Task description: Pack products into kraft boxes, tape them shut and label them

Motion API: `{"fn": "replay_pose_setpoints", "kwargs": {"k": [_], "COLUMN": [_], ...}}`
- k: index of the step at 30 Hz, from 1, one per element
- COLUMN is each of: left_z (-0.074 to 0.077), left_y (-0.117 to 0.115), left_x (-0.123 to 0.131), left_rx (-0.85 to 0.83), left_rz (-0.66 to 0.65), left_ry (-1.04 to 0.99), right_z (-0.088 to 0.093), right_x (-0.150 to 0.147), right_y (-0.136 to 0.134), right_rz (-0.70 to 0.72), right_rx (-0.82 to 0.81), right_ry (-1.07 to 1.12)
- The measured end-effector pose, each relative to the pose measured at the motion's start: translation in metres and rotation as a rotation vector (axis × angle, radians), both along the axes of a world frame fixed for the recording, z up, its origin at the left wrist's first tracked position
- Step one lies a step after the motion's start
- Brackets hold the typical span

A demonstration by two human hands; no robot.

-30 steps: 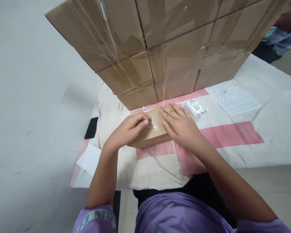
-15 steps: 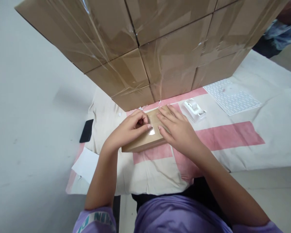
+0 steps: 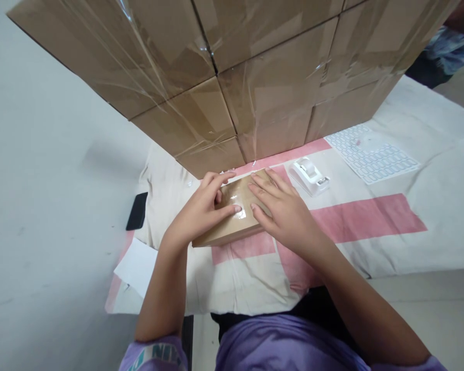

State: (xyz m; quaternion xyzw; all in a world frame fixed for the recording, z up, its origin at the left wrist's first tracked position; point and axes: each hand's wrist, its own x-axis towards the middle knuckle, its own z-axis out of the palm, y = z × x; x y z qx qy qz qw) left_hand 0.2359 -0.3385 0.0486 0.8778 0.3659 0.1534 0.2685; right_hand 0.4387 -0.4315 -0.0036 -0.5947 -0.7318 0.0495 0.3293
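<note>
A small brown cardboard box (image 3: 212, 235) lies on the cloth-covered table in front of me. Clear tape (image 3: 239, 212) shines across the middle of its top. Over the left part of the box is my left hand (image 3: 204, 206), its thumb on the tape and its index finger stretched toward the far edge; the other fingers are curled. My right hand (image 3: 280, 203) rests flat on the right part, fingers spread. A white tape dispenser (image 3: 309, 176) stands just right of my right hand.
Large stacked cartons (image 3: 270, 93) wrapped in clear film rise behind the box. At the right lies a label sheet (image 3: 386, 159). A black phone-like object (image 3: 136, 211) and white paper (image 3: 137, 265) are on the left, near the wall (image 3: 54, 206). Another person (image 3: 444, 51) is partly visible at upper right.
My left index finger has straightened toward the box's far edge, uncovering more of the tape. My right hand stays spread on the box. The view has shifted slightly.
</note>
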Motion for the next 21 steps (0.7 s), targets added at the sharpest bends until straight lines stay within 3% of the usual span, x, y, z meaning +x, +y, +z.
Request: {"fn": "replay_pose_setpoints", "kwargs": {"k": [6, 10, 12, 17, 21], "left_z": [0.000, 0.002, -0.005, -0.035, -0.039], "left_y": [0.000, -0.024, -0.045, -0.097, -0.104], "left_x": [0.011, -0.004, -0.019, -0.048, -0.046], "left_rx": [0.028, 0.102, 0.213, 0.507, 0.532], "left_rz": [0.055, -0.027, -0.051, 0.077, 0.088], "left_ry": [0.000, 0.065, 0.163, 0.280, 0.292], "right_z": [-0.002, -0.003, -0.003, -0.004, -0.006], "right_x": [0.000, 0.000, 0.000, 0.000, 0.001], "right_y": [0.000, 0.000, -0.001, -0.002, -0.001], "right_rz": [-0.001, -0.012, -0.013, -0.013, -0.009], "right_rx": [-0.001, 0.008, 0.015, 0.025, 0.039], "right_ry": [0.011, 0.022, 0.033, 0.032, 0.043]}}
